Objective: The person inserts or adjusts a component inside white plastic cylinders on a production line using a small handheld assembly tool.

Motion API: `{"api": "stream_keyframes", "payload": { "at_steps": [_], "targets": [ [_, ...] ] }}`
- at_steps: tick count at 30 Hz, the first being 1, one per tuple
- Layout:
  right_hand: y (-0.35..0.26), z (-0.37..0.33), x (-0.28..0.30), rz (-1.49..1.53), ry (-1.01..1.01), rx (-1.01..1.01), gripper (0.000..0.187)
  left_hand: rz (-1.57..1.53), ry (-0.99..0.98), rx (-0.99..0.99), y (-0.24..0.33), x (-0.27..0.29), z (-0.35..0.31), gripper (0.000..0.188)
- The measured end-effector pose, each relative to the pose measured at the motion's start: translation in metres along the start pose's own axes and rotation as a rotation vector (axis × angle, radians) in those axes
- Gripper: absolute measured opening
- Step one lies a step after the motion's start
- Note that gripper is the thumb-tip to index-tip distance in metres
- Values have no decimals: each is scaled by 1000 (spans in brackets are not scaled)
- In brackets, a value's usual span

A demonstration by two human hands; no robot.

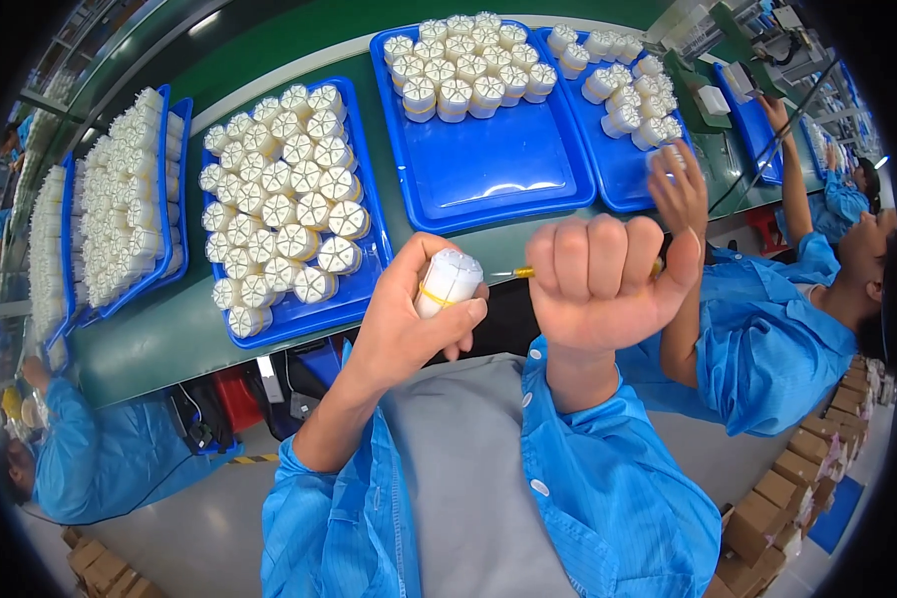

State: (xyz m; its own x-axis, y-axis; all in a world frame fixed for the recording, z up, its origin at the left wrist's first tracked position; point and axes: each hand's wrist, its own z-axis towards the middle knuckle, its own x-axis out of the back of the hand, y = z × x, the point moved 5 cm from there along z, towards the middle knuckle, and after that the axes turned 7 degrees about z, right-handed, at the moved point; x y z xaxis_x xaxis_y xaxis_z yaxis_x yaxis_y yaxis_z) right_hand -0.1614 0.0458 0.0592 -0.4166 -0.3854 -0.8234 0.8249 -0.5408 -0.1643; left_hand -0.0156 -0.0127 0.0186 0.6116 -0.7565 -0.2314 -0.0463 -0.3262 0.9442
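Observation:
My left hand point(401, 309) is wrapped round a white cylinder point(452, 279) with a segmented top and a thin yellow band about its side. The cylinder is tilted, its segmented end up. Beside it, my right hand point(608, 284) is closed in a fist with the thumb out to the right. A thin tool point(517, 272) with a yellow handle and a narrow metal tip passes through that fist. Its tip points left at the cylinder, a small gap apart; most of the handle is hidden by my fingers.
Blue trays of similar white cylinders stand on the green table point(140, 356): a full tray point(377, 261) at left, a half-filled tray point(488, 179) ahead, another tray point(623, 184) at right. Tilted trays point(169, 199) stand far left. A co-worker's hand point(680, 189) reaches over the right tray.

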Motion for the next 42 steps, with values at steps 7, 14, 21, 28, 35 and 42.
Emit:
{"api": "stream_keyframes", "payload": {
  "at_steps": [7,14,21,28,35,42],
  "targets": [
    [14,-5,-7,-82,-60,13,58,208,49,-7,-7,-1,-2,35],
    [17,-12,-4,-135,-32,-22,56,250,72,10,-13,0,-1,34],
    [11,-10,-12,-185,-75,30,57,230,37,12,-9,-3,-1,32],
    [13,-11,-1,-114,1,-89,56,406,45,-60,-13,-3,0,31],
    [5,-10,13,-38,126,-148,53,145,-48,48,-13,-5,-1,37],
    [6,-10,0,-93,14,-17,55,276,92,-29,-14,2,-2,38]
  ]
}}
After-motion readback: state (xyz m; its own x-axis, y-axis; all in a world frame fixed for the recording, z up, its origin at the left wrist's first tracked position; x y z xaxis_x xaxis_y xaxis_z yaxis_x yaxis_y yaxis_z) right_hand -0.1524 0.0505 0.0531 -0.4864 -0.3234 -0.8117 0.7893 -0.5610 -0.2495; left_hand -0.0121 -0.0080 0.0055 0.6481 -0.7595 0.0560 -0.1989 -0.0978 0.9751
